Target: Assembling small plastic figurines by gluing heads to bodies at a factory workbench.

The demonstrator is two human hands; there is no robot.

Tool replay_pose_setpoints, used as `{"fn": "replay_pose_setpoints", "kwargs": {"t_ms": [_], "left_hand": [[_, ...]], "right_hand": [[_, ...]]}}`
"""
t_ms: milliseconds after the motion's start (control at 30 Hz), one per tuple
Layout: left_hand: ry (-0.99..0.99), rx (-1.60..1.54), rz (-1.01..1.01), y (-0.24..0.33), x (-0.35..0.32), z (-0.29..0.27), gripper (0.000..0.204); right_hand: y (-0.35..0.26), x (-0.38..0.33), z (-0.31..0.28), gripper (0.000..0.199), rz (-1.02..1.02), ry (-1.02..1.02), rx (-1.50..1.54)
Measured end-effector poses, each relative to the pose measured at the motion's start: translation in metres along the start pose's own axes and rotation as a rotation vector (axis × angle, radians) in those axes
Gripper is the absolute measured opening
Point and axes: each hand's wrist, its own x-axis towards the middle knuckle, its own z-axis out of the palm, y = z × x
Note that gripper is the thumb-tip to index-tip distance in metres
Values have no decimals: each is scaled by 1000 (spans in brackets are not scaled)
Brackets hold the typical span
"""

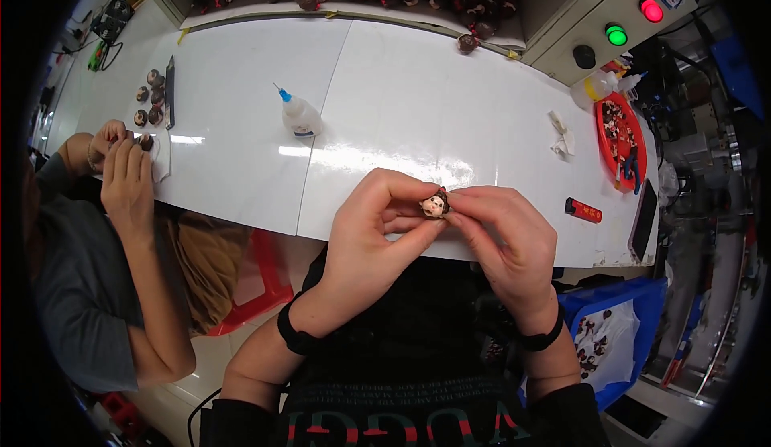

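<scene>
Small doll head [434,205]: was held up between the two hands over the near part of the desk [233,65], its painted face turned upward.
Left hand [377,222]: its grip was pinched nearly closed, thumb and forefinger on the left side of the small doll head.
Right hand [510,226]: its grip was likewise narrow, thumb and forefinger at the head's right side; the exact contact seemed firm, though the fingertips were partly hidden.
Dropper bottle [302,118]: stood upright farther off to the left, blue-tipped and well apart from both hands.
Red lighter [583,211]: lay to the right of the right hand.
Crumpled tissue [561,135]: lay on the right, beyond the lighter.
Red bowl [636,126]: sat at the far right, with small dark pieces inside.
Black phone [643,220]: lay by the right edge.
Co-worker's hand [128,172]: worked at left, near several round brown heads [156,95].
</scene>
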Motion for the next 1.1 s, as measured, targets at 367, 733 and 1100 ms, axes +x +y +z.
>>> {"fn": "replay_pose_setpoints", "kwargs": {"t_ms": [367,733,1100], "left_hand": [[16,20,31,-1,1,1,22],[5,-13,33,-2,1,-1,23],[-114,23,49,5,3,-6,26]], "right_hand": [[0,-3,2,22,1,-4,23],[-1,-3,0,21,18,-43,36],[3,1,-18,18,92,-134,93]]}}
